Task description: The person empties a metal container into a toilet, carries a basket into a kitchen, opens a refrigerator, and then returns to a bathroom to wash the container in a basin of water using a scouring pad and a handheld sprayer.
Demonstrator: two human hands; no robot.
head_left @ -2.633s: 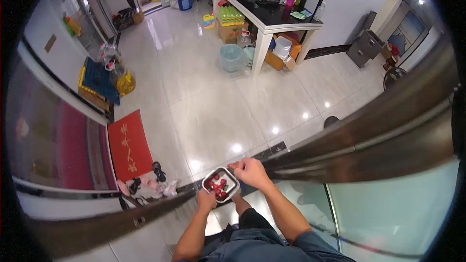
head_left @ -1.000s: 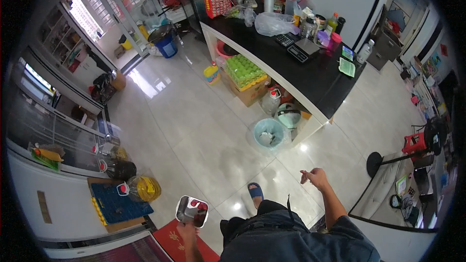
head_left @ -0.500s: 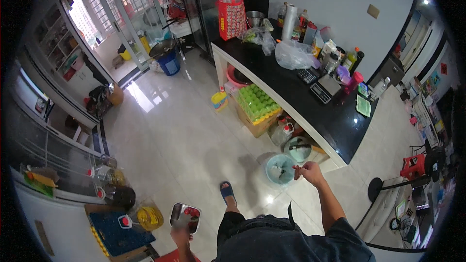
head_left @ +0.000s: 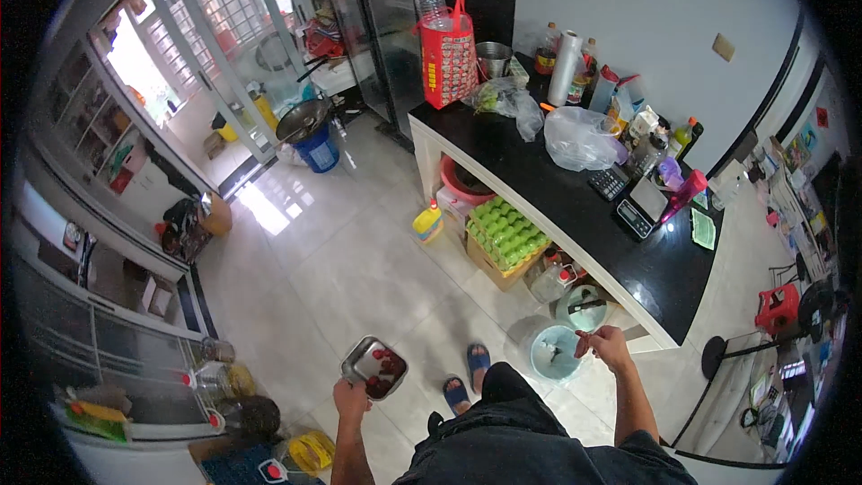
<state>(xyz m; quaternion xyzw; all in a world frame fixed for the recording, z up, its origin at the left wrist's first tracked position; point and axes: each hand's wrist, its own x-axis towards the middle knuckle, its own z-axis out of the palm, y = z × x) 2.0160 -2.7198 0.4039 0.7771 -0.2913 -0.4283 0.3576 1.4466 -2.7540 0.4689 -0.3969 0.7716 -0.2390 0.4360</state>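
My left hand (head_left: 352,398) is closed on the edge of a rectangular metal tray (head_left: 360,357) that holds several red pieces, perhaps fruit, lying towards one side. On the right, my right hand (head_left: 611,347) has its fingers pinched together. A small dark-red thing (head_left: 583,344) shows at its fingertips, too small to name. Just left of those fingertips stands a pale blue bin (head_left: 535,361) on the floor, with something dark inside. A second pale tub (head_left: 588,313) with a dark item across it is behind the bin.
A black counter (head_left: 539,171) carries bottles, plastic bags, a red bag (head_left: 449,61) and a scale (head_left: 635,218). Beneath it are green egg trays (head_left: 507,233) and jugs. A yellow bottle (head_left: 428,222) stands on the floor. Oil jugs (head_left: 310,452) line the lower left; a fan stands right.
The tray and my left hand have come forward and right, nearer my body's middle. Both slippered feet now show. My right hand stays beside the bin, still pinched. The view has shifted.
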